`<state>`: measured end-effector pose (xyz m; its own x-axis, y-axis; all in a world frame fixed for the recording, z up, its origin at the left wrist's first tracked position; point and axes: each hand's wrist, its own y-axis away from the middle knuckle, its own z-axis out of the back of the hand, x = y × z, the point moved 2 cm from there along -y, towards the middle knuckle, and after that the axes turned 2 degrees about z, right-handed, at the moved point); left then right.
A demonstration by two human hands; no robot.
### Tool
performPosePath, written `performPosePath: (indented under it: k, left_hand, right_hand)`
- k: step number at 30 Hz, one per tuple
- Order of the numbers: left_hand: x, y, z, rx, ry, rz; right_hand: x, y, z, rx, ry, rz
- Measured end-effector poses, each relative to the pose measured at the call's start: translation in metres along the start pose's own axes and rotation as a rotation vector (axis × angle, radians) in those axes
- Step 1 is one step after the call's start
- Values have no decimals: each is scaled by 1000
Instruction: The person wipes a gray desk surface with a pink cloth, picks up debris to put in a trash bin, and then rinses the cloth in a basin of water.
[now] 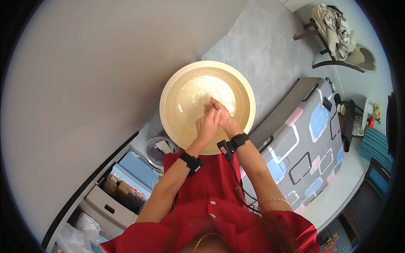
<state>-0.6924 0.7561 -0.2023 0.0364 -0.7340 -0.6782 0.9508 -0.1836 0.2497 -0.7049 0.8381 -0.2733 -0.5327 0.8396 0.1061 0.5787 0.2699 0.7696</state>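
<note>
A round cream-coloured basin (167, 107) sits in front of me with clear water (193, 117) in it. Bright light reflects off the water and the basin's bottom. My left hand (208, 126) and my right hand (225, 116) meet over the basin, right of its middle. The left fingers lie against the right palm and fingers. Whether anything small is between them is hidden by the overlapping fingers. A black strap with a small device (192, 163) is on my left wrist. Another strapped device (237, 142), with a cable, is on my right wrist.
A wall (95, 79) rises close on the left. Below the basin's left side stands a waste bin (155, 151), near drawers (109, 205) and a blue box (136, 167). A patterned cloth (303, 148) covers furniture at right, with a phone (327, 103) on it. The cable (240, 180) hangs beside my right forearm.
</note>
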Motion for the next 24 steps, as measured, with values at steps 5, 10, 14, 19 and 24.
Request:
performPosePath:
  k: [5,10,14,19,24]
  left_hand:
    - [10,-5,-5,-122,-171,-47]
    - [34,-19,-15,-111,-196,155]
    - [76,-35,-14,85,666,852]
    - [96,-33,-20,254,1323,748]
    - [104,-36,-22,136,1163,715]
  right_hand:
    - [-12,-16,8,-101,98,41]
    - [-1,9,-13,-387,361,21]
    - [5,-6,44,-364,996,415]
    - [1,23,15,-229,1784,620]
    - [-11,1,6,-412,1899,787]
